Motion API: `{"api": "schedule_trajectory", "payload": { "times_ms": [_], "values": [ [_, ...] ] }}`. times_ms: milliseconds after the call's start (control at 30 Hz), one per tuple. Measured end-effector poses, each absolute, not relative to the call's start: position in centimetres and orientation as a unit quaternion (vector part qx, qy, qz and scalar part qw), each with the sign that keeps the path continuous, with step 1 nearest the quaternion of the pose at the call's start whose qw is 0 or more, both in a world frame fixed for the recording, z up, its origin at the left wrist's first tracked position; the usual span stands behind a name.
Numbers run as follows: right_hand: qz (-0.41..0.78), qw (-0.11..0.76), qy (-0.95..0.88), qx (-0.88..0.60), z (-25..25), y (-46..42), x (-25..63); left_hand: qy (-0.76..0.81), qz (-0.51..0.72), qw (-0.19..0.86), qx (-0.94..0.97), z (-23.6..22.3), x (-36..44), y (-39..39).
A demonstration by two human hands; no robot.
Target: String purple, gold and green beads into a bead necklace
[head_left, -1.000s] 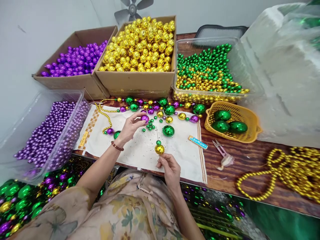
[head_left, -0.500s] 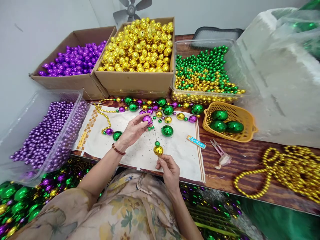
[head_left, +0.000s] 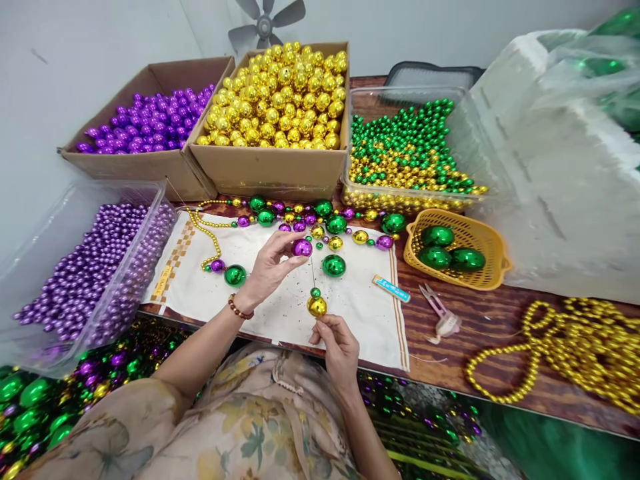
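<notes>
My left hand [head_left: 267,272] pinches a shiny purple bead [head_left: 301,248] between thumb and fingers. Just below and right of that bead rises the tip of a thin needle [head_left: 313,272]. A small green bead [head_left: 315,293] and a larger gold bead [head_left: 317,306] are threaded on it. Closed under the gold bead, my right hand [head_left: 339,347] grips the needle's lower part, which the fingers hide. A large green bead [head_left: 334,265] lies on the white cloth [head_left: 280,330] beyond the needle. Behind it runs a strung garland [head_left: 337,224] of green, gold and purple beads.
Boxes of purple beads [head_left: 145,123] and gold beads [head_left: 275,100] stand at the back. A clear bin [head_left: 410,193] holds green and gold beads; another bin [head_left: 95,280] holds small purple ones. Scissors [head_left: 441,313], a yellow basket [head_left: 457,283] and gold bead strands [head_left: 590,353] are at right.
My left hand has moved slightly right and down with the purple bead, closer above the needle tip. The small green beads by its fingers no longer show there. My right hand has barely moved.
</notes>
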State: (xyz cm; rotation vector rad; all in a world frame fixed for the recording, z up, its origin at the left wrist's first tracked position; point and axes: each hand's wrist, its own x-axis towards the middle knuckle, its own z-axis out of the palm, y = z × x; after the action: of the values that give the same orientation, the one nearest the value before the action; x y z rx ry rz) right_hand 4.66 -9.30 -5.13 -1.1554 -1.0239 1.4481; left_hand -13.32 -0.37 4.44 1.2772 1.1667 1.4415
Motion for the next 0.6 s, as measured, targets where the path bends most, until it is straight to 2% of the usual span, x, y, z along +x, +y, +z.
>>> {"api": "schedule_trajectory", "payload": {
  "times_ms": [400,600],
  "values": [
    [0.590,0.510,-0.424,-0.460,-4.78,-9.47,4.54,0.443,0.613,0.406,0.513,4.34,-13.53,-0.25],
    [0.589,0.505,-0.444,-0.449,-5.50,-9.51,4.13,0.410,0.630,0.458,0.475,3.92,-13.80,0.42]
  ]
}}
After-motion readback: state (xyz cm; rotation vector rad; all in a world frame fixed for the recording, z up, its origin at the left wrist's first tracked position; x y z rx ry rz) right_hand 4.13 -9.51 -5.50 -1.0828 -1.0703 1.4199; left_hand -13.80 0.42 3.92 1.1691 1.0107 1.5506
